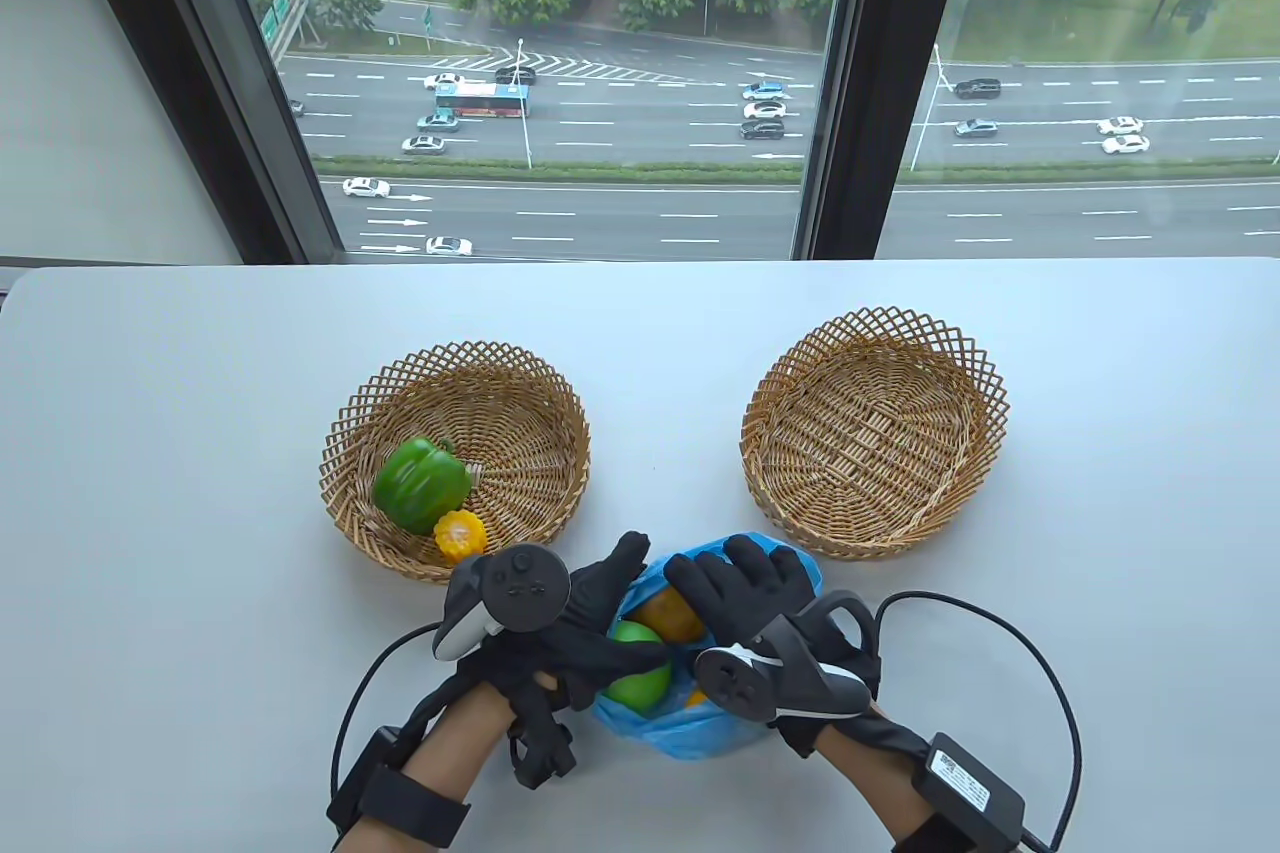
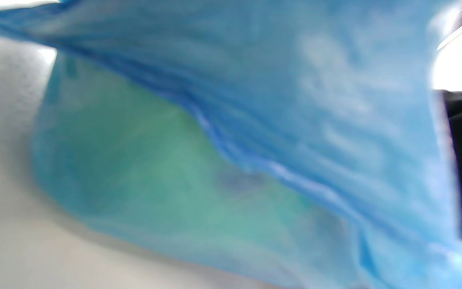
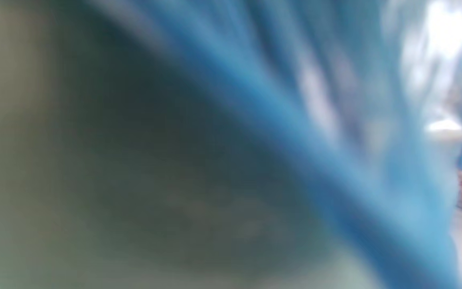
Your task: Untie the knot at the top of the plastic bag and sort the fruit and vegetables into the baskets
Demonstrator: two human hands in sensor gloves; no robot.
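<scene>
Two hands at the blue bag (image 1: pixel 700 723), which I take as my landmark. Left hand (image 1: pixel 590 623): fingers (image 1: pixel 615 568) straight and spread, thumb laid across the green fruit (image 1: pixel 635 678) in the bag's mouth, nothing pinched. Right hand (image 1: pixel 760 593): fingers (image 1: pixel 745 568) extended over the bag's far rim, pressing the plastic back; whether any fingertip hooks the film I cannot tell. Bag sits open on the surface (image 1: pixel 150 493), knot evidently undone. An orange-yellow fruit (image 1: pixel 668 615) lies just beyond the green one, inside the bag.

Up and left of the bag: left basket (image 1: pixel 350 453), holding a green pepper (image 1: pixel 420 483) and a corn piece (image 1: pixel 460 535) touching it. Up and right of the bag: right basket (image 1: pixel 960 363), nothing in it yet.

Risks, as I judge them: the green fruit is round and smooth, and a flat-fingered lift could let it roll out onto the surface. Thin film may cling and drag the whole bag along if my right hand eases off.

Table view gives hands, baskets, contents. Left wrist view shows only blurred blue film (image 2: pixel 295 100) with a green mass (image 2: pixel 155 180) glowing through it, which the table view cannot show from the side. Right wrist view is blur: blue folds, dark shadow, no fingers.
</scene>
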